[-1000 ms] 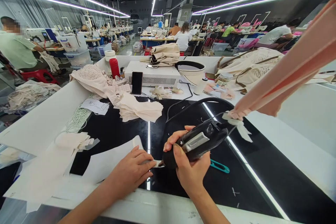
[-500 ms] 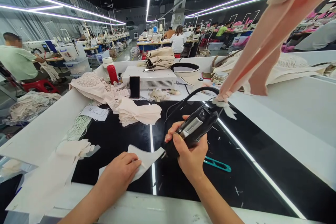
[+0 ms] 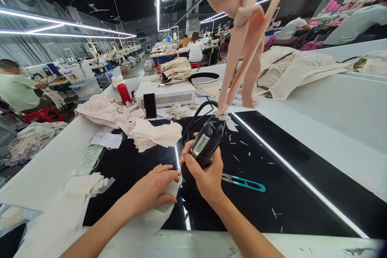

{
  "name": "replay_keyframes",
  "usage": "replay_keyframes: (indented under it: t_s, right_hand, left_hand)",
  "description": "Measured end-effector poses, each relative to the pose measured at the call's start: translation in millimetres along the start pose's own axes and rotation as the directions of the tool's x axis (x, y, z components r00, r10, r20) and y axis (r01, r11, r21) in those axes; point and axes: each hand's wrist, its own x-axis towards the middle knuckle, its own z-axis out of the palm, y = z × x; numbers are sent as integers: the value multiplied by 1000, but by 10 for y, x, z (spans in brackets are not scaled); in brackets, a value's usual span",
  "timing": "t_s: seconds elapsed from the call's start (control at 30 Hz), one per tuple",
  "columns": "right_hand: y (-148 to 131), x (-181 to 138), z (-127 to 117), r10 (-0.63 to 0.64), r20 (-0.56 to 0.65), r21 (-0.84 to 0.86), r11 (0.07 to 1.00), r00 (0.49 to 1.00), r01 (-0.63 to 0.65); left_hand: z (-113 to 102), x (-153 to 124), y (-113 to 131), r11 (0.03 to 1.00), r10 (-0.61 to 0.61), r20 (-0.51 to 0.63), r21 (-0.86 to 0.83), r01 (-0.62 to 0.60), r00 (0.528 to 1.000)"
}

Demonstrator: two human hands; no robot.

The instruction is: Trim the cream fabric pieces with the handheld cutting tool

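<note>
My right hand (image 3: pixel 209 177) grips a black corded hand tool (image 3: pixel 211 132) with a silver metal plate on its side. The tool stands almost upright over the black work surface (image 3: pixel 290 161); its lower tip is hidden from me. Knotted peach fabric strips (image 3: pixel 234 54) hang from above and are tied to its top. Just left of the tool, my left hand (image 3: pixel 155 187) lies with fingers stretched and thumb apart on a pale cream fabric piece (image 3: pixel 160 215). Teal-handled thread snips (image 3: pixel 248 184) lie right of my right hand.
Stacked cream fabric pieces (image 3: pixel 157 133) lie beyond my left hand, with more cut pieces (image 3: pixel 83 185) at the left edge. A phone (image 3: pixel 150 105) leans on a white vented box (image 3: pixel 166 92). A red bottle (image 3: pixel 123 93) stands beside it. Light thread scraps dot the black surface.
The tool has tilted more upright and shifted left with my right hand. My left fingers have spread from their curled hold, and the fabric piece has moved nearer to me.
</note>
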Motion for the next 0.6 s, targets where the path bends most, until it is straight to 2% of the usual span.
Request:
replay_keyframes:
  t_s: [0.07, 0.17, 0.6]
  right_hand:
    - [17, -10, 3, 16, -8, -16, 1000, 1000, -16]
    - [41, -22, 19, 36, -9, -17, 999, 999, -36]
    - [130, -10, 119, 52, 16, -43, 998, 999, -51]
  left_hand:
    - [15, 22, -58, 1000, -20, 66, -4, 21, 998]
    - [29, 0, -127, 999, -43, 97, 3, 43, 994]
    - [67, -86, -255, 997, -76, 66, -9, 77, 995]
